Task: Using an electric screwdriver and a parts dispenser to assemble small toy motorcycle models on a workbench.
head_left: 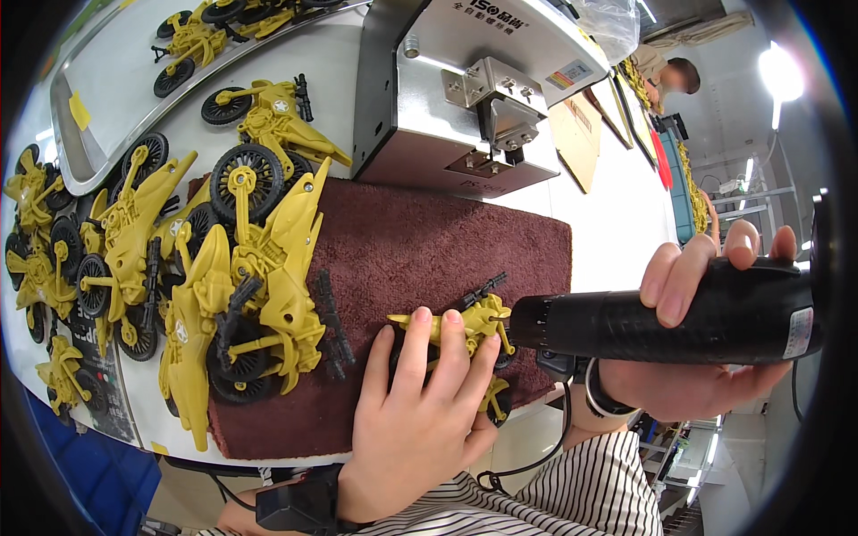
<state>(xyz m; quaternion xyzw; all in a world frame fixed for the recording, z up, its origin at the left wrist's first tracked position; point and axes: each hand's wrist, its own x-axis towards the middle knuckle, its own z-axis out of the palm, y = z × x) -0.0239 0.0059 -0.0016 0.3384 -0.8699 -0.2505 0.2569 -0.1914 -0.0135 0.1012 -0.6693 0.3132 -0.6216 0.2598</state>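
My left hand (416, 429) presses a yellow toy motorcycle (485, 314) down onto a maroon towel (420, 228). Its fingers are bent over the toy's body and hide much of it. A small black toy gun (483, 288) sticks out at the toy's far side. In my right hand (670, 384) is a black electric screwdriver (585, 322), held level, its fingers wrapped round the barrel. The screwdriver's tip points left and meets the toy's right end. Whether the bit sits in a screw is too small to tell. Loose black toy guns (332, 326) lie left of my left hand.
Several yellow toy motorcycles with black wheels (192, 330) are heaped at the left. Behind the towel stands a grey screw-feeding machine (447, 98). A metal tray (67, 134) holds more toys at the far left. Another person (672, 79) is at the back right.
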